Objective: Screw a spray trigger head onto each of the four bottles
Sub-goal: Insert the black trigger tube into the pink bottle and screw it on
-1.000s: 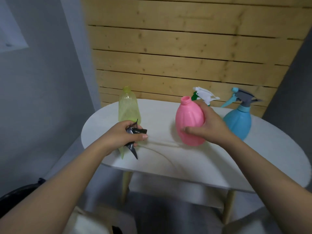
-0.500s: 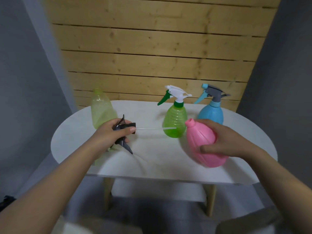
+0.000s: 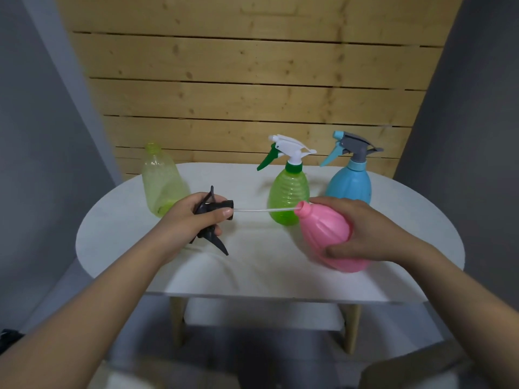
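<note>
The dip tube's tip is hidden at the tilted pink bottle [image 3: 332, 238], gripped by the right hand [image 3: 368, 231]; the left hand [image 3: 191, 217] clasps a black trigger head [image 3: 213, 217].

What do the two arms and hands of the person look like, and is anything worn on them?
Both forearms are bare as far as the picture shows: no sleeve, glove, watch, bracelet or ring is visible. The left hand and the right hand have short, unpainted nails. No markings or cables show on either arm.

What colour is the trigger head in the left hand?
Black, or a very dark grey: the trigger head shows clearly in the head view.
</note>
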Motion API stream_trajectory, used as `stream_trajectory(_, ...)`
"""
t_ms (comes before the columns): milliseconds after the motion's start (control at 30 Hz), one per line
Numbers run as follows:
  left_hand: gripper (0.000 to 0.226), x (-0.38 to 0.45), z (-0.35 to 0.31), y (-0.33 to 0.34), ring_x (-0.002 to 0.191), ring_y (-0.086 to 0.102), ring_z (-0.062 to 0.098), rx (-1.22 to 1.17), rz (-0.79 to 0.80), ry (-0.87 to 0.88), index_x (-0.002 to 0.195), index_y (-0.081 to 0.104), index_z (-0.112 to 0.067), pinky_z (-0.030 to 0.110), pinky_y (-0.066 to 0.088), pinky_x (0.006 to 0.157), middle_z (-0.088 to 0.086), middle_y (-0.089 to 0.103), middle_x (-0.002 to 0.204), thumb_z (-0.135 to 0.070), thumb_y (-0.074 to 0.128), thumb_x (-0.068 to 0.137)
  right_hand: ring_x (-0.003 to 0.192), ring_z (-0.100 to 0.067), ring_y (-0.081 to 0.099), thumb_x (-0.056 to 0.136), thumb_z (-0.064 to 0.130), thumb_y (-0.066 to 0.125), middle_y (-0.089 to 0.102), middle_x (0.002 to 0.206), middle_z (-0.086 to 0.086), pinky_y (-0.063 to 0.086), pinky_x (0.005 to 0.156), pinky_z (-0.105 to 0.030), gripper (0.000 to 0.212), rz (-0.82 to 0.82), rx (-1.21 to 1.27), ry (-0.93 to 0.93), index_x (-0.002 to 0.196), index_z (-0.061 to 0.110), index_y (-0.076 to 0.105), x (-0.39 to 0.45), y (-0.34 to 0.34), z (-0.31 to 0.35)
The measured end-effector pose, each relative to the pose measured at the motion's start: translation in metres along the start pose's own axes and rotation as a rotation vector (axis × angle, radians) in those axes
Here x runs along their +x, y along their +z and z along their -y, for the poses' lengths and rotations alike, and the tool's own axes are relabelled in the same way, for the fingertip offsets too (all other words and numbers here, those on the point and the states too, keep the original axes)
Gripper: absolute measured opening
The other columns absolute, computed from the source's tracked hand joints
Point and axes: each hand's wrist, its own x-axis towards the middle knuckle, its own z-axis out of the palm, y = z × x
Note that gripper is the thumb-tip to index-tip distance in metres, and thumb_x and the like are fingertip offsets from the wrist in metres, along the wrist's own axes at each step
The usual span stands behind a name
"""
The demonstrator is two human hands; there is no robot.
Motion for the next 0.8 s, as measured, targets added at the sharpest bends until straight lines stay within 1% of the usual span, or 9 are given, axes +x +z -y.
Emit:
stream_trajectory(100,0.024,0.000,-0.001,0.000,0.058,0.062,0.012,0.038,-0.001,-0.001,0.103,0.063,-0.014,0.031,0.050,0.069,-0.005,0.068,0.078,-0.018,0.070,0.080,0.107,-0.017,0.052,0.052,0.055,0.070,0.055,0.121,0.015,0.053,0.084,-0.042,0.086,0.002,-0.018,0.007,0.131,0.050,0.037,0.001,0.002,0.002)
stream_trajectory(133,0.027,-0.001,-0.001,0.001,0.057,0.063,0.012,0.046,-0.002,-0.001,0.105,0.062,-0.014,0.029,0.051,0.068,-0.005,0.068,0.077,-0.019,0.071,0.079,0.106,-0.017,0.051,0.051,0.056,0.070,0.054,0.120,0.013,0.053,0.084,-0.041,0.085,0.006,-0.024,0.020,0.129,0.049,0.037,0.001,0.003,0.004)
stream_trajectory(200,0.028,-0.002,-0.005,0.005,0.055,0.062,0.009,0.056,0.006,0.009,0.105,0.061,-0.013,0.019,0.050,0.058,-0.006,0.067,0.074,-0.017,0.071,0.079,0.104,-0.018,0.051,0.049,0.053,0.075,0.053,0.118,0.005,0.052,0.084,-0.040,0.085,0.011,-0.013,0.065,0.125,0.043,0.037,0.002,0.004,0.007)
stream_trajectory(267,0.027,-0.003,-0.008,0.010,0.051,0.061,0.008,0.049,0.023,0.014,0.104,0.061,-0.012,0.014,0.048,0.051,-0.002,0.066,0.077,-0.013,0.071,0.079,0.103,-0.017,0.052,0.053,0.045,0.081,0.053,0.117,0.003,0.053,0.083,-0.037,0.081,0.031,0.023,0.061,0.123,0.037,0.039,0.003,0.006,0.011)
stream_trajectory(400,0.030,-0.005,-0.012,0.018,0.050,0.060,0.012,0.033,0.087,-0.009,0.103,0.062,-0.008,0.019,0.052,0.053,0.001,0.067,0.077,-0.006,0.073,0.075,0.104,-0.010,0.054,0.065,0.030,0.082,0.055,0.119,0.010,0.050,0.078,-0.019,0.072,0.126,0.106,0.018,0.127,0.032,0.046,0.006,0.005,0.022)
stream_trajectory(533,0.030,-0.006,-0.013,0.026,0.054,0.061,0.013,0.097,0.180,0.010,0.097,0.064,-0.008,0.023,0.054,0.055,-0.001,0.067,0.071,-0.008,0.078,0.071,0.103,-0.006,0.057,0.067,0.033,0.080,0.058,0.117,0.014,0.048,0.080,-0.014,0.067,0.214,0.169,0.016,0.126,0.037,0.050,0.011,0.010,0.029)
stream_trajectory(633,0.028,-0.007,-0.013,0.030,0.054,0.061,0.013,0.148,0.251,0.033,0.093,0.063,-0.007,0.021,0.051,0.054,0.000,0.066,0.070,-0.010,0.079,0.070,0.097,0.003,0.057,0.069,0.032,0.079,0.060,0.108,0.021,0.047,0.071,-0.007,0.057,0.269,0.220,0.014,0.117,0.044,0.051,0.014,0.012,0.034)
stream_trajectory(700,0.025,-0.007,-0.013,0.030,0.053,0.060,0.012,0.176,0.279,0.047,0.092,0.062,-0.006,0.020,0.050,0.053,0.002,0.066,0.071,-0.007,0.077,0.071,0.096,0.002,0.059,0.068,0.035,0.077,0.061,0.106,0.022,0.049,0.071,-0.009,0.053,0.303,0.244,0.017,0.113,0.047,0.051,0.015,0.012,0.037)
stream_trajectory(800,0.023,-0.007,-0.013,0.030,0.055,0.058,0.011,0.220,0.294,0.081,0.090,0.063,-0.009,0.019,0.049,0.054,0.012,0.064,0.076,-0.005,0.076,0.072,0.100,-0.005,0.061,0.063,0.039,0.071,0.064,0.111,0.016,0.053,0.080,-0.021,0.052,0.354,0.266,0.031,0.112,0.047,0.054,0.017,0.012,0.040)
